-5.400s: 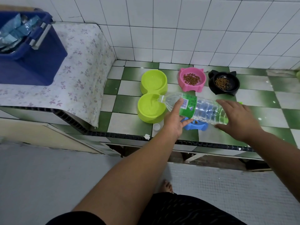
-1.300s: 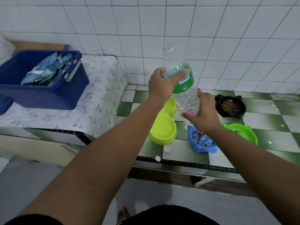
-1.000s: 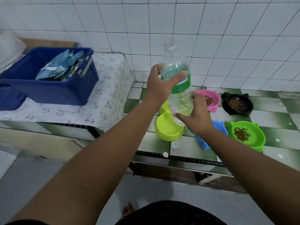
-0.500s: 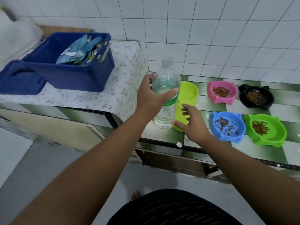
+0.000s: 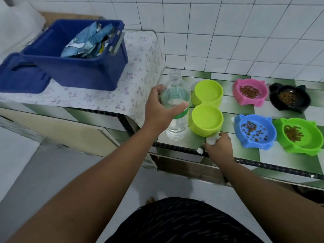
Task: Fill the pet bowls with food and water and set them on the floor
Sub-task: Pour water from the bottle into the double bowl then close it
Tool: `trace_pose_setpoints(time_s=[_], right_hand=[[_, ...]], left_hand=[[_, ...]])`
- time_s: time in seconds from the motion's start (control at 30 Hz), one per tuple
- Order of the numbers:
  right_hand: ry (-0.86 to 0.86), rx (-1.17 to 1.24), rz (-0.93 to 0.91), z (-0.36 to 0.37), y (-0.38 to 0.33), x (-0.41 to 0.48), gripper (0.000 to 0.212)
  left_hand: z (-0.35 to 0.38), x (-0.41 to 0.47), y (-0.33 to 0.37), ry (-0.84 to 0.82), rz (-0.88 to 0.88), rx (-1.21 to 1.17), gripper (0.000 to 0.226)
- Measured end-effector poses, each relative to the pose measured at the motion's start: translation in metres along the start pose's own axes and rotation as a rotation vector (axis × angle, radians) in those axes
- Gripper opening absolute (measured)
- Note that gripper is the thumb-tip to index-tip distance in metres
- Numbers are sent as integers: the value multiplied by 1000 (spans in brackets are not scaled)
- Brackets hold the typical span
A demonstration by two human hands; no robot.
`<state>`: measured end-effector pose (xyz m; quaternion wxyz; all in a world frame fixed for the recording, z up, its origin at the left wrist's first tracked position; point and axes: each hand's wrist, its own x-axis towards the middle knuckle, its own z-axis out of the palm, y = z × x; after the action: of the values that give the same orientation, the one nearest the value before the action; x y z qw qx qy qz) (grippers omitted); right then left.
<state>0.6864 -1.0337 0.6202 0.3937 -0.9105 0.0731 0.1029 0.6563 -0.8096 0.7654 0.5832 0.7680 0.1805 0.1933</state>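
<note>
**A:** Where is the clear plastic water bottle (image 5: 174, 92) found?

**B:** Upright on the green-and-white tiled counter (image 5: 249, 155), long axis vertical and mouth uncapped. It is gripped round the shoulder by the left hand (image 5: 161, 109).

**A:** And the small white bottle cap (image 5: 211, 140)?

**B:** It is pinched by the right hand (image 5: 219, 146) at the counter's front edge. The mouth lies at eleven o'clock from it, higher up. The lime-green plastic double bowl (image 5: 198, 130) is probably best skirted, and bare counter is left at nine o'clock.
</note>
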Motion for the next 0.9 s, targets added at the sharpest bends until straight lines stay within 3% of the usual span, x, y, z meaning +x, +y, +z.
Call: trace_pose_setpoints(time_s=[0.37,0.47,0.73,0.9], right_hand=[[12,-136,-71,5,6,11,27],[98,-28,-126,-6,-8,1,22],[336,386,-494,-37,-117,-27,14],[326,709,-676,-59,-192,-36,16]], left_hand=[[-2,8,-9,-46,36,-7,79],[-6,9,-10,-52,32,-7,81],[-2,7,-10,-94,49,-22,78],[-5,5,-11,-89,61,-34,76]])
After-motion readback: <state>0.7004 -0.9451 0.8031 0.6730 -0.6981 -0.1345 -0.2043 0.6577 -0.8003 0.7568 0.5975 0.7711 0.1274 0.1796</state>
